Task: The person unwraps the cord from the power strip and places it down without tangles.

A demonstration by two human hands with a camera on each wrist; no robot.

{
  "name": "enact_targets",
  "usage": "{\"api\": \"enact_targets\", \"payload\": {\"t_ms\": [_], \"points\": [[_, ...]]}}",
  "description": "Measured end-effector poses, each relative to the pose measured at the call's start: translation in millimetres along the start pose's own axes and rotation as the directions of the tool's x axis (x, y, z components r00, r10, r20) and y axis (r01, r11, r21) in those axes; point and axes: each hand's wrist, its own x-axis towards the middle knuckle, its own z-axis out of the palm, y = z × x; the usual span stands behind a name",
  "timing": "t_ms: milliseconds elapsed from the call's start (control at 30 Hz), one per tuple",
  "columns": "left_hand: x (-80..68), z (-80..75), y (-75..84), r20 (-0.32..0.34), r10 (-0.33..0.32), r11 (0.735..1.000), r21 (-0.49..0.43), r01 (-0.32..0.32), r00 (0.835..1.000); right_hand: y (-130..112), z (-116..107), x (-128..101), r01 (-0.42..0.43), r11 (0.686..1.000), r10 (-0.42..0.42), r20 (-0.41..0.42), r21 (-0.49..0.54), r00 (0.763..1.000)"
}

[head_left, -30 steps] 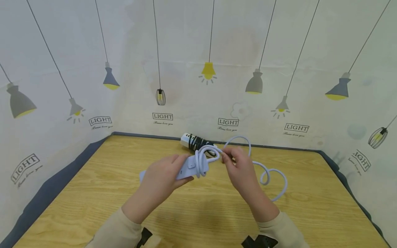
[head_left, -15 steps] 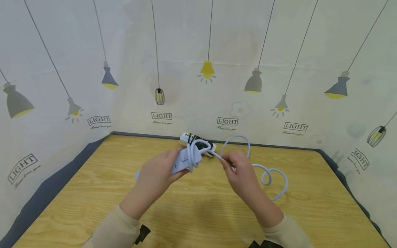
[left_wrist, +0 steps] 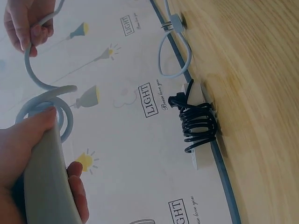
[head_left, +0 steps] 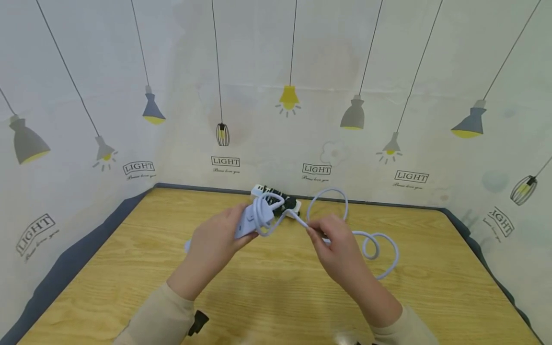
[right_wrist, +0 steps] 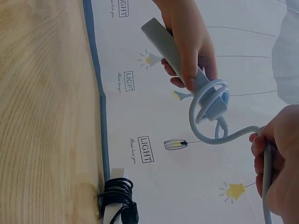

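My left hand [head_left: 215, 237] grips a white power strip [head_left: 247, 221], raised above the table. Its white cord [right_wrist: 201, 109] is looped loosely around the end nearest my right hand. My right hand [head_left: 340, 249] pinches that cord a short way from the strip, and a slack stretch dips between the two hands. In the right wrist view the cord runs down past the right hand's [right_wrist: 282, 163] curled fingers. The rest of the cord [head_left: 396, 254] lies in loose curves on the table at the right. My left palm hides part of the strip.
A second white power strip [head_left: 257, 191], wrapped in black cord [left_wrist: 198, 123], lies by the table's back edge. A plug [left_wrist: 176, 23] on the white cord rests near that edge. Lamp-printed sheeting [head_left: 267, 120] stands behind the wooden table [head_left: 267, 297].
The left hand and the power strip have shifted left. The right hand has moved slightly right and nearer me, the loops look looser, and more cord spans the wider gap between the hands.
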Motion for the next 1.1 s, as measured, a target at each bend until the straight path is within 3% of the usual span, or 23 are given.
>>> {"api": "enact_targets", "payload": {"t_ms": [433,767,1000,1100], "points": [[-0.7,9.0,-2.8,0.138,-0.054,0.998,0.036,0.049,0.989,-13.8,-15.1,6.7,0.044,0.995,-0.041,-0.030,0.093,0.999],[-2.0,10.2,0.3,0.104,-0.007,1.000,0.030,0.004,0.995,-18.1,-24.7,11.4,-0.008,0.983,0.019,-0.057,0.182,0.998],[-3.2,10.2,2.9,0.117,0.013,0.999,0.048,-0.019,0.993,-20.9,-28.7,17.2,0.047,0.982,-0.034,-0.077,0.184,0.996],[-4.3,11.8,3.1,0.110,0.037,0.998,0.049,-0.043,0.993,-22.7,-31.0,19.1,0.025,0.985,-0.012,-0.076,0.171,0.997]]}}
